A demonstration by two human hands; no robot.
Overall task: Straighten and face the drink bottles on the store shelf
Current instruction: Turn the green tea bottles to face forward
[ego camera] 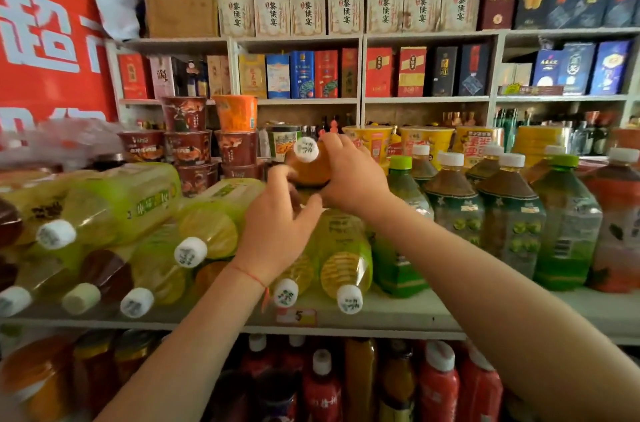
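Head view: an amber bottle [309, 168] is being handled at the centre of the frame, above the lying yellow bottles [341, 248].

It is being gripped by the right hand [349, 176], fingers curled over its shoulder beside the white cap [306, 149], while the left hand [277, 224] is being held just below with fingers loosely bent; whether it is touching the bottle cannot be told. The placing step is judged to be in hand. Next, the bottle is probably needing to be stood beside the upright green bottles [502, 214] on the shelf [398, 316], label forward.
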